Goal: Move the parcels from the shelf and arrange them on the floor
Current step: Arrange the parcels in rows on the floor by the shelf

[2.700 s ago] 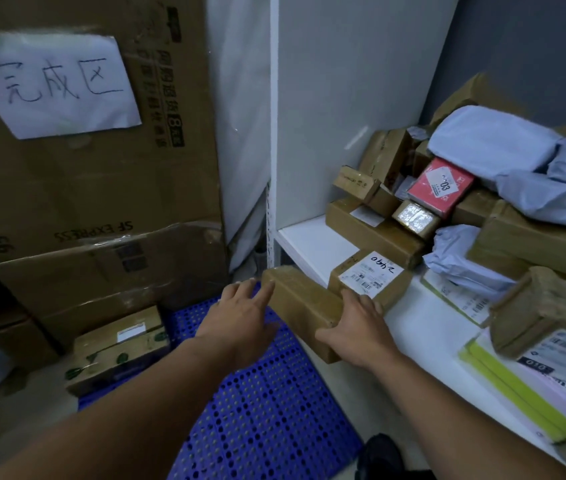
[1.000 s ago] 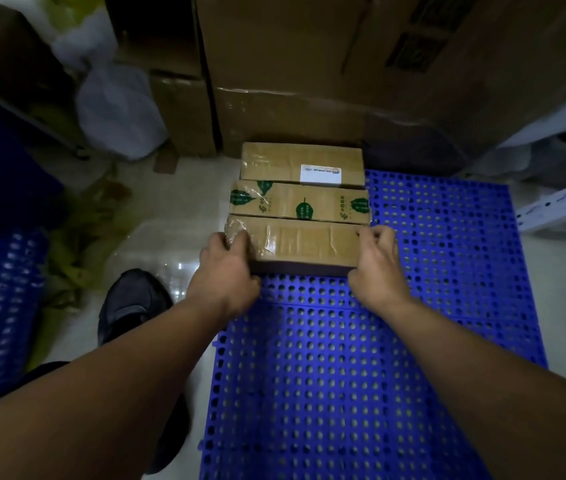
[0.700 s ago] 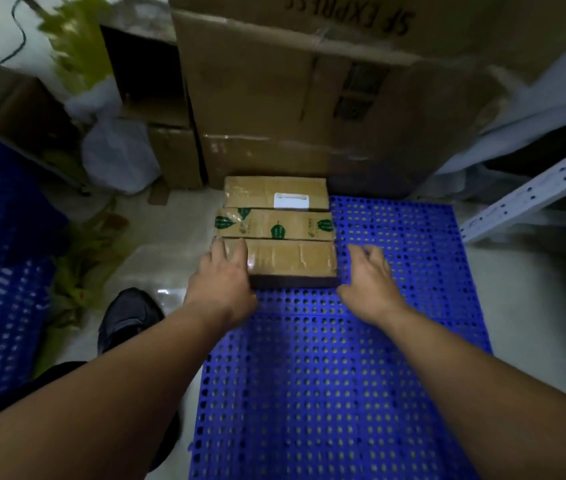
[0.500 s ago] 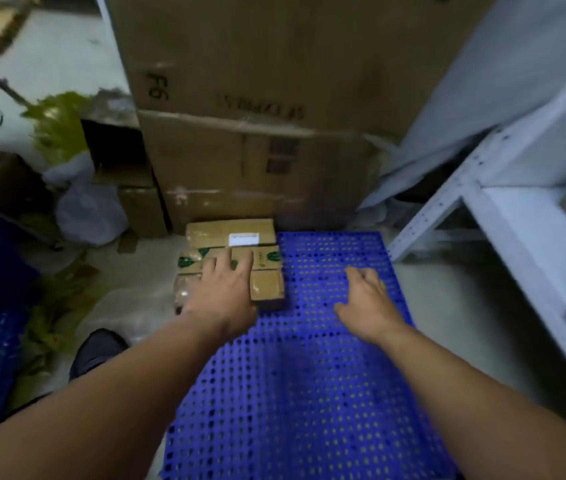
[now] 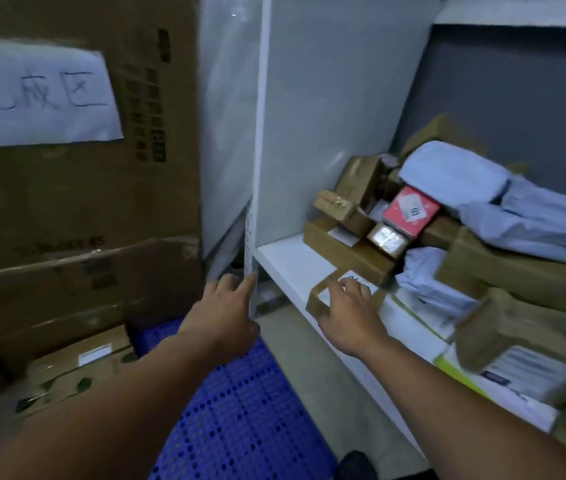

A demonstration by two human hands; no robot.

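Right grip (image 5: pixel 347 317) is lying with fingers spread wide over the top of a small brown cardboard parcel with a white label (image 5: pixel 319 298), which is sitting at the front edge of the white shelf board (image 5: pixel 285 261); motion blur is hiding whether the thumb is pressing its front face. Left grip (image 5: pixel 222 313) is hanging wide with fingers straight, holding nothing, its fingertips just beside the white perforated shelf upright (image 5: pixel 250 271).

Half a second ago both grips were hovering low over the blue perforated plastic floor mat (image 5: pixel 240 410), beside the row of parcels set there. Now they are reaching up at the shelf. Those brown taped parcels with green leaf prints (image 5: pixel 63 370) are lying at the far left corner of the mat, against the tall brown cardboard cartons (image 5: pixel 66 202) that are carrying a white handwritten paper sign (image 5: pixel 39 95).

Just behind the labelled parcel a long brown carton (image 5: pixel 343 249) is lying, with a small shiny taped box (image 5: pixel 387 239) and a flat red box (image 5: pixel 411 211) piling above it. Pale blue-grey plastic mailer bags (image 5: pixel 454 174) are draping over the heap. To the right, a lumpy brown taped parcel (image 5: pixel 503 327) is sitting on a yellow-green-edged envelope (image 5: pixel 454 370). A dark shoe (image 5: pixel 356 465) is showing at the bottom edge.
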